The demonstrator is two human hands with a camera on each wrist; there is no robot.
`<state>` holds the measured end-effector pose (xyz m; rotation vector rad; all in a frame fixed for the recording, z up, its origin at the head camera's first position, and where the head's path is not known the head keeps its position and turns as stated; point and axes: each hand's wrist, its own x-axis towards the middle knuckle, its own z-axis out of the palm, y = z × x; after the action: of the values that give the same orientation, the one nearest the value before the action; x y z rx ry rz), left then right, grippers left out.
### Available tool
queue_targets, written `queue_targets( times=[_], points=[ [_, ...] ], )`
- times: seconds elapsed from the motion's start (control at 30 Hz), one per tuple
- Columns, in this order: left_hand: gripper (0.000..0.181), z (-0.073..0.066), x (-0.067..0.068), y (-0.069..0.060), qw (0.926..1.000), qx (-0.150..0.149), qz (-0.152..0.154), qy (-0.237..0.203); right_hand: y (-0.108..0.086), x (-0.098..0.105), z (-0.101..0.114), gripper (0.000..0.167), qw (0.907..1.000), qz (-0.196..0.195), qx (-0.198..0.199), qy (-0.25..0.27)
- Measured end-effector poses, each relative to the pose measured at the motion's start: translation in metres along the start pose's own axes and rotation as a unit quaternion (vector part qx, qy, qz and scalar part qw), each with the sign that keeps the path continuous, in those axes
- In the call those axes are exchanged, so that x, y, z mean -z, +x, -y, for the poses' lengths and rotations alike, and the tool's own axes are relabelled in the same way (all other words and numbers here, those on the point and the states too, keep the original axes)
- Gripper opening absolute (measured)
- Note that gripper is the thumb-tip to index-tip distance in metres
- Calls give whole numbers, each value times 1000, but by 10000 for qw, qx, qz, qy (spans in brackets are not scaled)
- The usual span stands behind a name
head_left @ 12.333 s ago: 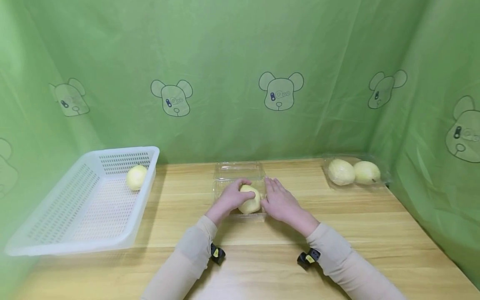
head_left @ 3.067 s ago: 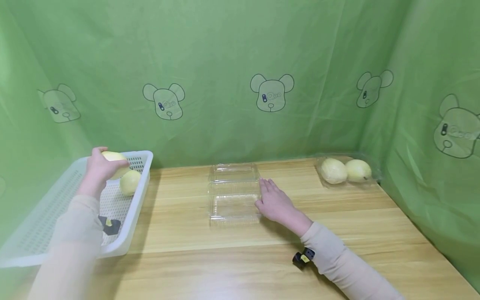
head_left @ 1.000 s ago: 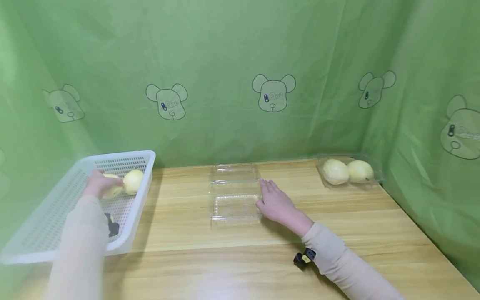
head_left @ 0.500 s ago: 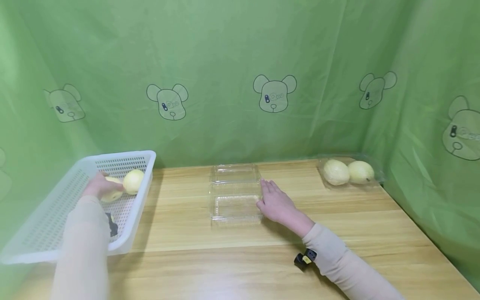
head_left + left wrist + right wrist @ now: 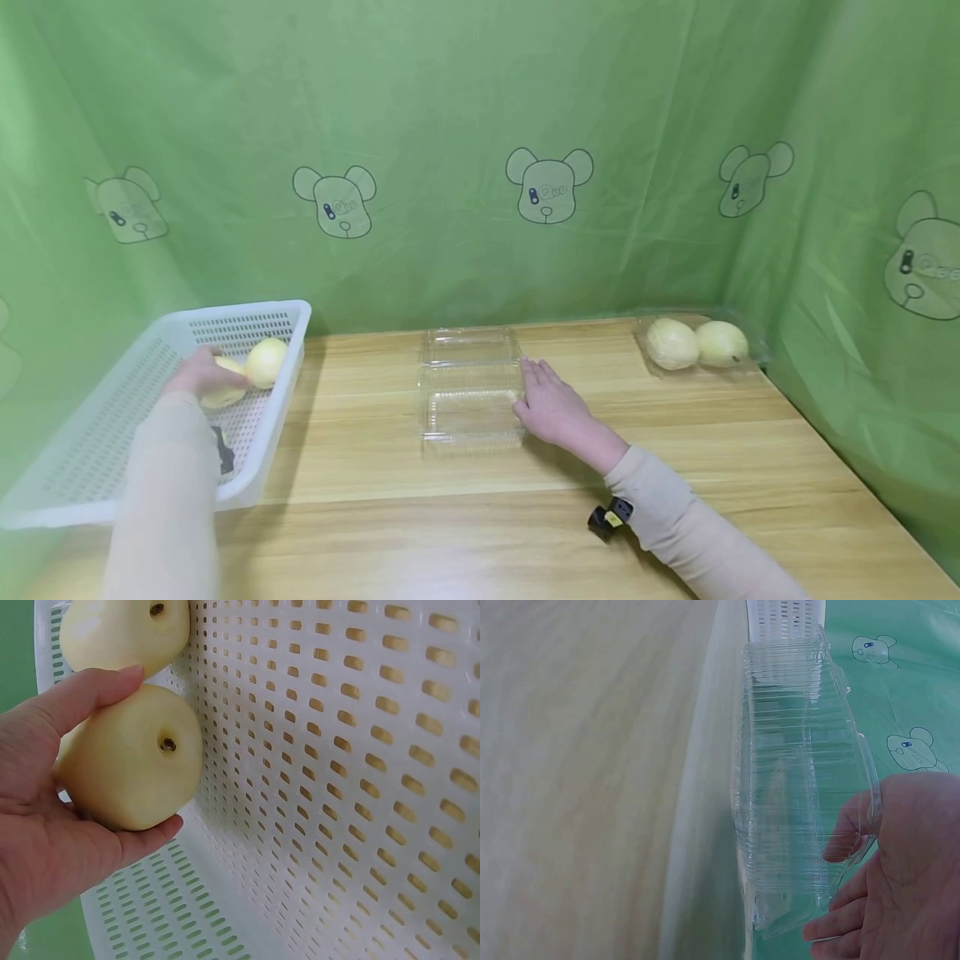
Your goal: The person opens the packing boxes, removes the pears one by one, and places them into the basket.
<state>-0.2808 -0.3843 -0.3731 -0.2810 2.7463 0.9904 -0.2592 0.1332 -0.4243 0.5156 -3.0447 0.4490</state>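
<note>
Inside the white basket (image 5: 258,483) at the left, my left hand (image 5: 201,371) grips a pale yellow pear (image 5: 135,757), thumb on one side and fingers on the other in the left wrist view. A second pear (image 5: 266,362) lies right beside it, against the basket's right side. My right hand (image 5: 553,406) rests with fairly straight fingers at the right edge of a clear plastic clamshell box (image 5: 471,410), which stands with its lid folded back. In the right wrist view, the thumb shows through the box's clear wall (image 5: 795,765).
At the back right of the wooden table (image 5: 480,533), another clear box (image 5: 759,340) holds two pears (image 5: 672,343), at least one of which looks film-wrapped. A green curtain (image 5: 442,250) with bear-head prints closes off the back and sides.
The left hand carried a pear from the clear box to the basket and lowered it beside the other. In the last second it shifted only slightly. The right hand stays at the box.
</note>
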Motion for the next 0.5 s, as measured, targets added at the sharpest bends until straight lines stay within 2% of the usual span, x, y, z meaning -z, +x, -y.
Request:
queue_targets(
  times=[0.33,0.5],
  points=[
    [107,4,-1,8,9999,63,104,37,0,1,0,71,10000,18,-20,27],
    [107,4,-1,10,9997,23,88,224,0,1,0,71,10000,25,-8,15]
  ],
)
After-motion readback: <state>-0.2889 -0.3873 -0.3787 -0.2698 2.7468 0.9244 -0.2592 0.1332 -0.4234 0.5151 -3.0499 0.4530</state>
